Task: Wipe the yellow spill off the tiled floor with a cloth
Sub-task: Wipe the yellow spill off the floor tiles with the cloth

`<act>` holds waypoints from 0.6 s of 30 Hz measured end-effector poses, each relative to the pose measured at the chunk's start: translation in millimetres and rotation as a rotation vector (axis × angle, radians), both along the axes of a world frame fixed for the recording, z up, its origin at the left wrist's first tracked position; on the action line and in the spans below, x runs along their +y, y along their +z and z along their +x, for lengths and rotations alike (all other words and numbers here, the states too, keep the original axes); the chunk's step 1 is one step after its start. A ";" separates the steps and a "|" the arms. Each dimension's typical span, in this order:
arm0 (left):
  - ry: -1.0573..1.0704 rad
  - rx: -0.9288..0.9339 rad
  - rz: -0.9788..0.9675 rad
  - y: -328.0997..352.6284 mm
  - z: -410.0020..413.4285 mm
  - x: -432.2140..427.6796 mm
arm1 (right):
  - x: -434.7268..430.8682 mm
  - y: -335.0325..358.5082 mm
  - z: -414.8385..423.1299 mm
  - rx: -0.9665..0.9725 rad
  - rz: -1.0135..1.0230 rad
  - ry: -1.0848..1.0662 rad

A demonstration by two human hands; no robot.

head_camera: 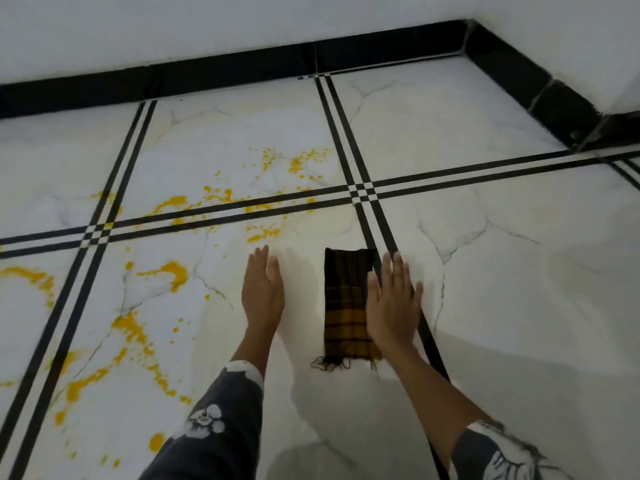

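A folded yellow-and-black checked cloth [346, 306] lies flat on the white marble-look tiled floor [502, 289], fringe toward me. My right hand [393, 303] hovers with straight fingers over the cloth's right edge, partly covering it. My left hand [263, 289] is stretched out with straight fingers to the left of the cloth, holding nothing. The yellow spill [166, 275] is splashed in streaks and drops across the tiles to the left and ahead, over the black grout stripes.
A black skirting board [242, 69] runs along the white wall ahead and turns at the corner on the right [512, 67]. Double black stripes [362, 194] cross the floor between tiles. The tiles to the right show no spill.
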State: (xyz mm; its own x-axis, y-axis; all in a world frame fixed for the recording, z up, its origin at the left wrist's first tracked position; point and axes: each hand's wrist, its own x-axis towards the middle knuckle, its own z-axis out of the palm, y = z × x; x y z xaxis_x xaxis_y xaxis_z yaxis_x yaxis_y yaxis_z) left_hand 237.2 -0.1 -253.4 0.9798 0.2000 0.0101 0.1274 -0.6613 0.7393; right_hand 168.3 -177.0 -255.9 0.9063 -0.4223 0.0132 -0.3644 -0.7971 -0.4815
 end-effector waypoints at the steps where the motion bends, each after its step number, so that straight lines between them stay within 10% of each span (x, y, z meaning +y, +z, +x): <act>1: -0.072 0.017 0.194 -10.1 2.1 7.0 | 11.5 -3.2 1.7 -0.015 -0.026 0.061; 8: -0.120 0.105 0.539 -40.2 -0.3 17.2 | 47.0 -26.8 30.4 0.098 -0.219 0.425; 15: -0.089 0.087 0.572 -41.0 0.9 16.1 | 32.5 -33.5 62.1 0.104 -0.238 0.145; 18: -0.105 0.101 0.558 -38.0 -0.8 14.5 | 48.3 -36.7 52.4 0.047 -0.284 0.555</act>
State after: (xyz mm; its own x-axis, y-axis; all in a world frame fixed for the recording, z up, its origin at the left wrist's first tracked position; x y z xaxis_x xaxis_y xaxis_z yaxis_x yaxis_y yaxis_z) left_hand 236.4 14.4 -291.4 0.9956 0.0932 -0.0086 0.0922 -0.9606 0.2623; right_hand 220.8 -128.6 -292.6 0.9920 0.1256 0.0107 0.1250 -0.9683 -0.2165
